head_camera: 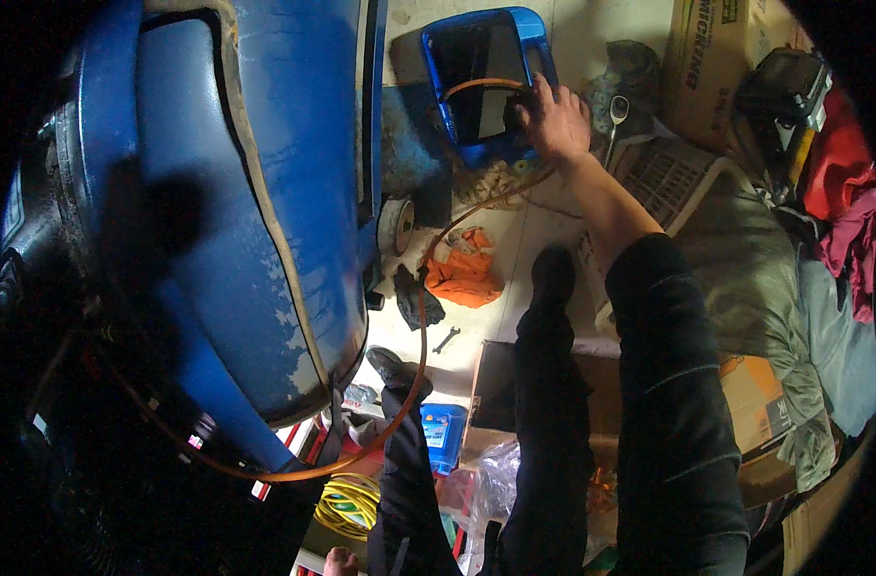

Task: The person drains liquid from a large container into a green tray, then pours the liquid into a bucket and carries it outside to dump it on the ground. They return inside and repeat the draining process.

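My right hand point(559, 121) reaches over the right side of a blue open-topped plastic container point(481, 147); whether its fingers grip anything is hidden. An orange hose point(422, 317) curves across the floor and over the dark area at lower left, and a piece of orange hose arcs inside the container beside my fingers. Only a small part of my left hand point(341, 561) shows at the bottom edge; its grip cannot be seen. To the left stands a large blue metal body panel or tank point(294, 108) with a worn rubber edge strip.
On the floor lie an orange cloth point(467, 277), an open-end wrench point(447, 340) and a black cloth point(415, 299). A ratchet point(617, 119) is near a plastic crate point(661, 176). Coiled yellow hose point(348, 504), a blue jug point(444, 435) and a cardboard box point(603, 389) surround my legs.
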The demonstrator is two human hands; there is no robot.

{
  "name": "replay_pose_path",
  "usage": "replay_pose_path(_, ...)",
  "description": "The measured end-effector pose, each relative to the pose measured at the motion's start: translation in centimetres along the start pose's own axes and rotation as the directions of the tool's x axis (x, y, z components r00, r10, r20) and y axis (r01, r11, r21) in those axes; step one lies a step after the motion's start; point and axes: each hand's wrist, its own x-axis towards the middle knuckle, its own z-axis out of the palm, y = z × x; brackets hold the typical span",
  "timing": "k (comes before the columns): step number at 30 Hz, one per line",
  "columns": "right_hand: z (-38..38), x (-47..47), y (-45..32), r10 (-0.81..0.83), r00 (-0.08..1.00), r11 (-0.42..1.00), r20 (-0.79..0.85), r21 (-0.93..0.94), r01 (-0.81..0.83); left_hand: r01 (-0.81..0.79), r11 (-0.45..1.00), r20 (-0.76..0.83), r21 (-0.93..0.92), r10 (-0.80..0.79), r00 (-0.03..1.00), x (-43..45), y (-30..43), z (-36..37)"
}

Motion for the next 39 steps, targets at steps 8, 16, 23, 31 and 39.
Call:
replay_pose_path(8, -0.8, -9.1, -2.4, 0.278, 0.939, 0.932, -0.203, 0.293, -0.213, 0.043, 0.973, 0.082, -0.227, -0.025, 0.996, 1.6, -1.8, -0.2)
replay_pose_path(16, -8.7, -23.8, -5.5, 0.513, 0.856, 0.681, -0.059, 0.635, -0.364, 0.001, 0.996, -0.195, 0.09, 0.017, 0.981, 1.7, 3.8, -6.5)
replay_pose_path(23, -15.6, -29.8, -4.9, 0.622, 0.783, 0.502, -0.017, 0.776, -0.382, -0.258, 0.966, -0.396, -0.029, 0.226, 0.89, 2.5, 3.2, -10.2)
replay_pose_path(31, -21.1, -36.5, -2.1, 0.63, 0.776, 0.471, -0.001, 0.796, -0.381, -0.493, 0.826, -0.536, -0.273, 0.295, 0.791, 4.6, 0.7, -13.3)
replay_pose_path(39, -23.2, -48.7, 0.0, 0.435, 0.89, 0.635, 0.136, 0.655, -0.41, -0.627, 0.752, -0.6, -0.205, 0.41, 0.687, 11.3, -3.7, -10.1)
